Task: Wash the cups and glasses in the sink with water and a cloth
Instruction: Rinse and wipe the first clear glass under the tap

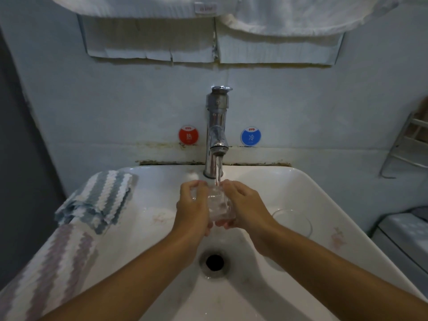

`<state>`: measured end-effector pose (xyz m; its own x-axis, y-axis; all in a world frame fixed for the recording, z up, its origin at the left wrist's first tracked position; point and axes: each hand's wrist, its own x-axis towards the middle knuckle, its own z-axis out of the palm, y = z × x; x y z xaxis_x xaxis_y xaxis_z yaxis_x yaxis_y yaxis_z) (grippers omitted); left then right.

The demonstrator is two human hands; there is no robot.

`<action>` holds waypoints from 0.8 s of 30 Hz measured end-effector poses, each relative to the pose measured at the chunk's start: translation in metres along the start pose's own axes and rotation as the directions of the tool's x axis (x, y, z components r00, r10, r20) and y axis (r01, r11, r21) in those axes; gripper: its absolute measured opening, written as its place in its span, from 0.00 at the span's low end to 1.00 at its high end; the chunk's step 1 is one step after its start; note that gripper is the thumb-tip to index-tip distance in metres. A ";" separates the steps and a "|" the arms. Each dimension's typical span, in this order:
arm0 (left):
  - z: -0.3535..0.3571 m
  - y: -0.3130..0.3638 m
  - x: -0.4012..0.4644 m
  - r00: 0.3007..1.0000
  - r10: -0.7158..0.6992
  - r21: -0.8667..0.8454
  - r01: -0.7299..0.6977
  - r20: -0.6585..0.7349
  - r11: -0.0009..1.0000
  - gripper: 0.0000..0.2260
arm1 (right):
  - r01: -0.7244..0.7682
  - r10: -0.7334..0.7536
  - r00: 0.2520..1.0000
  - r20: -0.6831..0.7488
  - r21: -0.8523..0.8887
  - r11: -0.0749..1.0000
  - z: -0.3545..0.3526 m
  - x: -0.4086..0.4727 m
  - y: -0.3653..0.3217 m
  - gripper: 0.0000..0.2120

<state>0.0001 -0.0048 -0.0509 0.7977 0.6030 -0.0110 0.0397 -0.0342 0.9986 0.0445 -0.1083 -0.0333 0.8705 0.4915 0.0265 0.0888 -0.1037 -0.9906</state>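
I hold a clear glass (218, 205) over the white sink (301, 188), under water running from the chrome tap (216, 126). My left hand (193, 207) and right hand (244, 205) each keep a curled grip on its sides. A second glass (293, 220) lies in the basin to the right; a striped cloth (102, 198) drapes the left rim.

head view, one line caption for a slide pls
Both hands, left hand and right hand, hold a clear glass under the running faucet over a white sink.

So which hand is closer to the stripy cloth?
Left. The left hand is on the glass, nearer the cloth on the sink's left rim. The right hand is farther.
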 end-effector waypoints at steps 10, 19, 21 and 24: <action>0.002 0.007 -0.011 0.992 0.073 0.006 -0.074 0.106 0.997 0.18 | -0.070 0.074 0.994 -0.075 0.048 0.996 -0.001 0.002 -0.003 0.12; 0.003 0.008 -0.010 0.993 0.081 0.056 -0.085 0.081 0.995 0.11 | -0.120 0.121 0.992 -0.023 0.029 0.992 -0.002 -0.001 -0.003 0.14; -0.001 0.009 -0.009 0.999 0.026 0.030 -0.027 0.030 0.999 0.13 | -0.074 0.074 0.996 0.040 -0.007 0.997 0.002 -0.005 -0.003 0.17; -0.004 0.007 -0.006 0.996 -0.090 0.000 0.090 -0.009 0.996 0.18 | 0.019 -0.013 0.997 0.082 -0.071 0.997 0.008 -0.008 -0.002 0.20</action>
<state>-0.0069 -0.0058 -0.0435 0.7853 0.6109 -0.1007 0.1118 0.0200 0.9935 0.0335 -0.1056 -0.0327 0.8266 0.5621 0.0284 0.1393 -0.1555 -0.9780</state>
